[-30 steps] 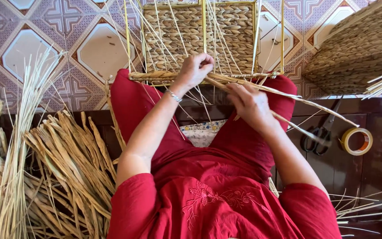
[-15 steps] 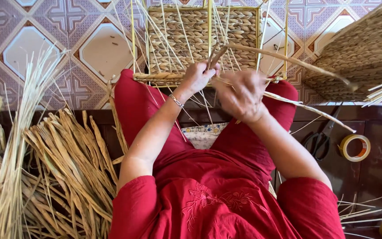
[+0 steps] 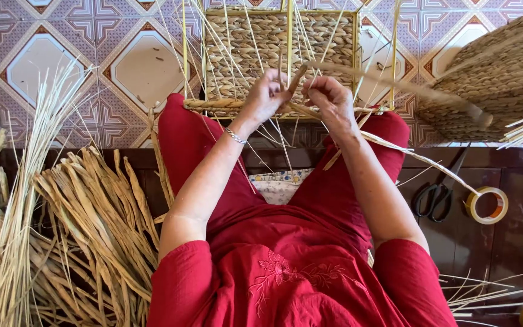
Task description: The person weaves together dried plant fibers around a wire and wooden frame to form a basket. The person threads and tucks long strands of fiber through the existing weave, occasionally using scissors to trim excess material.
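A half-woven straw basket (image 3: 255, 42) on a yellow metal frame (image 3: 290, 36) rests against my knees, thin upright stalks sticking out of it. My left hand (image 3: 267, 97) pinches a flat brown fibre strand (image 3: 394, 85) at the basket's near rim. My right hand (image 3: 328, 100) grips the same strand just beside it; the strand runs blurred up to the right and a second length trails down toward the tape. Both hands sit close together, nearly touching, above my red-clad lap.
A bundle of dried flat fibres (image 3: 92, 218) and pale thin stalks (image 3: 13, 200) lie at my left. A finished woven basket (image 3: 497, 79) stands at the right. Black scissors (image 3: 434, 197) and a tape roll (image 3: 486, 204) lie on the dark bench; patterned tiles beyond.
Both hands have risen from the basket's near rim and come together. The right hand has pulled the long strand up and outward to the right.
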